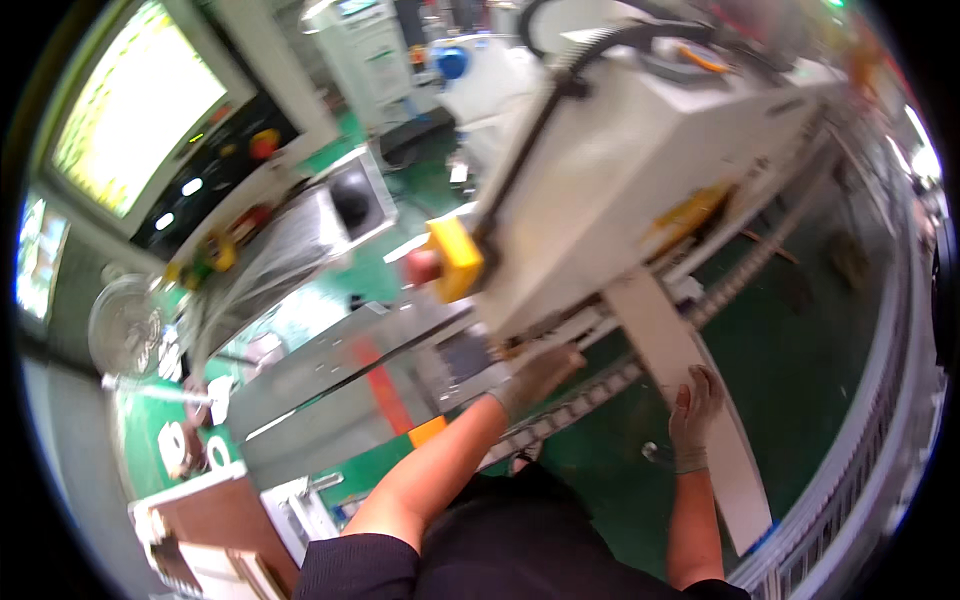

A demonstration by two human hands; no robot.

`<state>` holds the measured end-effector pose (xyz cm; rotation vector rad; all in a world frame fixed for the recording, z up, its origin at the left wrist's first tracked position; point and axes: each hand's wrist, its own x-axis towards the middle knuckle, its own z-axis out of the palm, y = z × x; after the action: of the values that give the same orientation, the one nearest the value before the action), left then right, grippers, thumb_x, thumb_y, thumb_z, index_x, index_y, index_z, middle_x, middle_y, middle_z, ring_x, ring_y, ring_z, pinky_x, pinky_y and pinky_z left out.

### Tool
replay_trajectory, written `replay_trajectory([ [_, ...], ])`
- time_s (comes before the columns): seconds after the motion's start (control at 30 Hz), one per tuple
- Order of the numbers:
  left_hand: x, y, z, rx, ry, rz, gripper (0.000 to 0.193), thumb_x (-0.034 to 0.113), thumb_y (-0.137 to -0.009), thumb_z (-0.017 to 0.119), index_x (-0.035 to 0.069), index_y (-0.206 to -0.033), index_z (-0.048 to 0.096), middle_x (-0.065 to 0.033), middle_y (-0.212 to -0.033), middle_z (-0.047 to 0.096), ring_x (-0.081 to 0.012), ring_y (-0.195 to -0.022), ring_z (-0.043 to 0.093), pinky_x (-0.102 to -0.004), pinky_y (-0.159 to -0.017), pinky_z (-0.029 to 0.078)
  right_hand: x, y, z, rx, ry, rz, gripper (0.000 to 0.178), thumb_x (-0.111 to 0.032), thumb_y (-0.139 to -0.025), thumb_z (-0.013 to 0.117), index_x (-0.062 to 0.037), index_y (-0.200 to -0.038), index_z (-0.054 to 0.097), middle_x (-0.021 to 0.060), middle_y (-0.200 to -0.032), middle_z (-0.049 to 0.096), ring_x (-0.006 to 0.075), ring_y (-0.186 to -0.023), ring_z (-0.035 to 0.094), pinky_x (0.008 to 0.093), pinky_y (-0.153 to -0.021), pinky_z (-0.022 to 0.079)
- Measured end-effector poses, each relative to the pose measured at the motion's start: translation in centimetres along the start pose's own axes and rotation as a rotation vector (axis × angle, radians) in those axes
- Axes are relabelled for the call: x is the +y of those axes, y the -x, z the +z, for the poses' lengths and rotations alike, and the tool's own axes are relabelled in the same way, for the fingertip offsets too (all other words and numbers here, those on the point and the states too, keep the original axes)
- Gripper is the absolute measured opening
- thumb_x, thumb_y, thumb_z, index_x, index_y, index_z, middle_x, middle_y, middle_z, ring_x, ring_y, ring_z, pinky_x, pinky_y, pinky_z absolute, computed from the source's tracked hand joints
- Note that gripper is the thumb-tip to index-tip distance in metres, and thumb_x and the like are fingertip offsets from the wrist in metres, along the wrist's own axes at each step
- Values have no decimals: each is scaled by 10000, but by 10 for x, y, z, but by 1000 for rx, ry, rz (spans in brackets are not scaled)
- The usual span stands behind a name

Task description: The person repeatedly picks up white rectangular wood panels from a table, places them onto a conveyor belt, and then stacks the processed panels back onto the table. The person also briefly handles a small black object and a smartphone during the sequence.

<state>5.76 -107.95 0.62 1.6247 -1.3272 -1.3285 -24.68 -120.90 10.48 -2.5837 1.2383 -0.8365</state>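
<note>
My left hand [541, 381], in a pale glove, reaches to the lower edge of a white machine housing [600, 190]. Its fingers stretch to the right, close to the feed gap and a chain track [575, 400]; motion blurs them somewhat. A long pale board [655, 330] sticks out from under the housing and slants down to the lower right. Over the board's middle is my right hand [697, 415], also gloved, its fingers apart and pointing up; whether they press on the board cannot be made out.
A red push button on a yellow box [452, 262] hangs from an arm beside the housing. To the left lies a grey metal table [300, 400] with a red strip. A curved metal rail [850, 470] runs along the right. A lit screen [135, 105] stands at upper left.
</note>
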Motion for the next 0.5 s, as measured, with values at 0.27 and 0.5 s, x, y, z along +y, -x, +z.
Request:
replay_trajectory([
  [0.27,5,332,2,334,-502,-490,613,476,-1003,645,51,-1442,601,-194,-1291,712,-364,-1197,681,-477,-1033,525,-250,65,125,-688,-337,-724,332,-438,-920,708,-107,-935,731,137,-807,679,400,-802,675,537,-718,514],
  [0.5,-146,644,54,1342,78,-899,539,388,-1068,556,6,-1443,613,-242,-1496,602,-398,-1400,559,-470,-1197,426,-400,141,103,-831,-354,-961,302,-402,-930,716,-100,-917,711,135,-790,683,376,-779,672,511,-713,501],
])
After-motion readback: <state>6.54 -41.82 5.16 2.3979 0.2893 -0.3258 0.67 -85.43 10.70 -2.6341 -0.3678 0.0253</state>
